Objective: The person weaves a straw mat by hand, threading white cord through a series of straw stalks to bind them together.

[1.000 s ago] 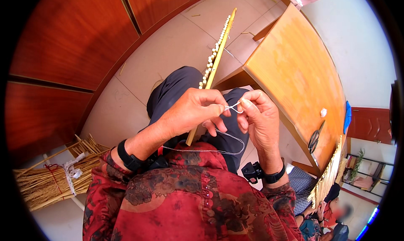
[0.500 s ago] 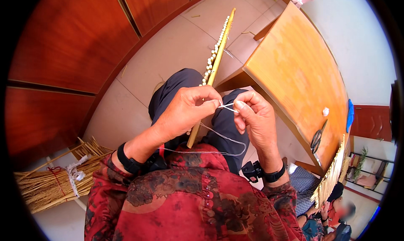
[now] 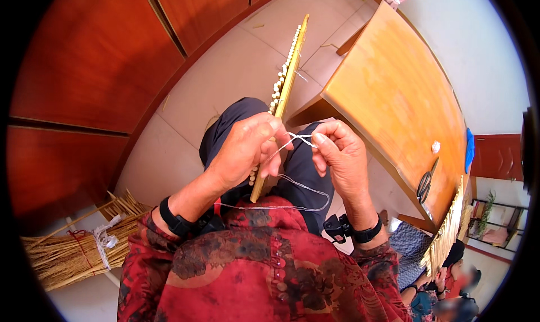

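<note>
Head view looks down over your lap: your left hand (image 3: 244, 150) is clenched around a long yellow slat (image 3: 284, 94) edged with a row of white beads (image 3: 283, 74), which rises up and away from that hand and ends just below it against your red patterned shirt (image 3: 264, 266). Your right hand (image 3: 343, 156), just beside the left, pinches a thin white thread (image 3: 292, 139) between thumb and fingertips; the thread bridges the gap between both hands, then loops down below them across your dark trousers (image 3: 298, 164). Beyond your right hand stands a wooden table (image 3: 394, 91) with scissors (image 3: 424, 181). A tied straw bundle (image 3: 73, 249) lies on the floor well below and left of your left hand.
</note>
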`<state>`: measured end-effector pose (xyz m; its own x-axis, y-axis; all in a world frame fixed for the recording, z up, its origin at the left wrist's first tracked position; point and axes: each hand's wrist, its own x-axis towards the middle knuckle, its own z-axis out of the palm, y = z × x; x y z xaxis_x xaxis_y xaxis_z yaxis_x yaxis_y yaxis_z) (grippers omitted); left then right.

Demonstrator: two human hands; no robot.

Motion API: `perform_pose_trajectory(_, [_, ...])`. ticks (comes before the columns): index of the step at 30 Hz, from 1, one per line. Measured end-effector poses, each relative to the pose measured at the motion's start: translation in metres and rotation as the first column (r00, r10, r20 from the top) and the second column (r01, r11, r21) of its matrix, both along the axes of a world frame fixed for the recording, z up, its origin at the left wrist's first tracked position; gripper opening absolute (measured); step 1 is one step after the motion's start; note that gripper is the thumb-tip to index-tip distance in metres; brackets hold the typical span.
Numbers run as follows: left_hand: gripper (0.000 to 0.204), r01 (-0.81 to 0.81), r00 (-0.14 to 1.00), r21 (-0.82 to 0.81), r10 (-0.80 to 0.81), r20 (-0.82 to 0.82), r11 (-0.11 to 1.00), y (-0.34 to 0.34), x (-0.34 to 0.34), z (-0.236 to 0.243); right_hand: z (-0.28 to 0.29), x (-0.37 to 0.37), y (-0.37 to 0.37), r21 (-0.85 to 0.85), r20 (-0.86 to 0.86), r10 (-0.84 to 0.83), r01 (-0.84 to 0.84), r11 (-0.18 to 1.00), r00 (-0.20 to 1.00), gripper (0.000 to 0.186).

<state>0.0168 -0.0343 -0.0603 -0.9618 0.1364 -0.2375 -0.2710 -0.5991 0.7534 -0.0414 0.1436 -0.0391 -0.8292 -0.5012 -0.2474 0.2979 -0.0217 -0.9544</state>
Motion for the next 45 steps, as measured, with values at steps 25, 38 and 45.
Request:
perform_pose_trajectory(25, [0.009, -0.195, 0.969, -0.576, 0.066, -0.238, 0.794, -0.006, -0.064, -0.003, -0.035, -0.048, -0.022, -0.103, -0.23, -0.267, 0.249, 0.963, 0.936, 0.011])
perform_pose_trajectory(38, [0.007, -0.366, 0.891, -0.93, -0.272, -0.364, 0.048, 0.003, -0.113, -0.012, -0.044, -0.078, -0.013, 0.165, -0.793, -0.173, 0.479, 0.862, 0.584, 0.015])
perform_pose_trajectory(45, [0.007, -0.366, 0.915, -0.928, -0.207, -0.345, -0.074, 0.003, -0.121, -0.013, -0.052, -0.084, -0.023, 0.186, -0.882, -0.067, 0.475, 0.86, 0.466, 0.016])
